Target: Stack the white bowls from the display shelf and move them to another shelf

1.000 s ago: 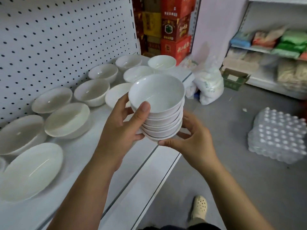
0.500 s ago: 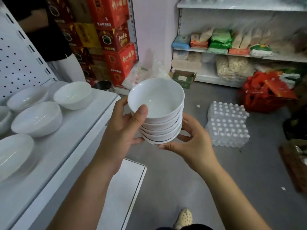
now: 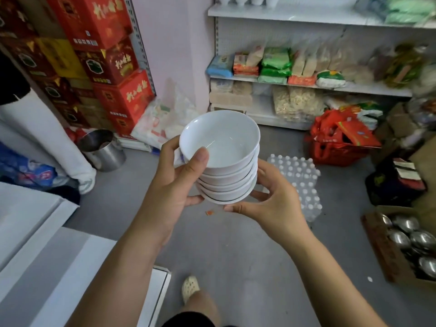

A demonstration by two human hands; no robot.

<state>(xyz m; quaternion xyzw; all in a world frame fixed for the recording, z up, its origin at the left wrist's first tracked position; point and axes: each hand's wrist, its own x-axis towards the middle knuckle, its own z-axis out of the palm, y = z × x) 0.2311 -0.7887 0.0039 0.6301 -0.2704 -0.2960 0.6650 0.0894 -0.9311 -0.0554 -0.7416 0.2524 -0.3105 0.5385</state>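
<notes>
1. Stack of white bowls (image 3: pixel 220 156) is in mid-air over the grey floor (image 3: pixel 212 244), resting on no shelf.
2. Left hand (image 3: pixel 175 182) grips the stack's side, thumb hooked over the top rim. Right hand (image 3: pixel 274 204) cups the base, fingers curled beneath.
3. Risk: the bowls sit slightly staggered, so a tilt while walking could slide the upper ones off.
4. Risk: bottle pack (image 3: pixel 306 171) and red bags (image 3: pixel 339 140) crowd the way to the far shelf (image 3: pixel 295 14). A trip would likely drop the lot.

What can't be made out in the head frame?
- Bowl count: left hand covers part of the stack.
- Right hand: most fingertips hidden behind the stack.
- White items above the top shelf: cut by the top edge.
- Goods far right: blurred.
</notes>
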